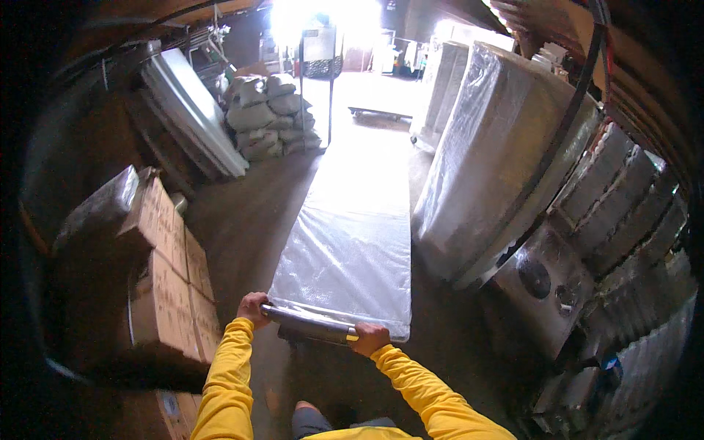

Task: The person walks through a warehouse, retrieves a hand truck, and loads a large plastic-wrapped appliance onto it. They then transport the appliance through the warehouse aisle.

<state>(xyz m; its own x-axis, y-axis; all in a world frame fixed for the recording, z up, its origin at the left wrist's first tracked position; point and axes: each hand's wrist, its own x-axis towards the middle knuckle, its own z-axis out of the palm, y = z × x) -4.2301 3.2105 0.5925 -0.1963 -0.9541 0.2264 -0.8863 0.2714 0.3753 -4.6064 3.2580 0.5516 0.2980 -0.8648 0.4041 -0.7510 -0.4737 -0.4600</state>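
Observation:
A long, flat load wrapped in shiny plastic stretches away in front of me, its far end lost in glare. Across its near end runs a dark, thick metal bar. My left hand is closed around the bar's left end. On the other end, beside a small yellow patch, my right hand has its fingers wrapped round the bar. Both forearms are in yellow sleeves. What lies under the load is mostly hidden.
Strapped cardboard boxes stand close on the left, with leaning white panels and stacked sacks beyond. A tall plastic-wrapped stack borders the load's right side. Farther off sits a low dolly. A metal panel with round holes is at right.

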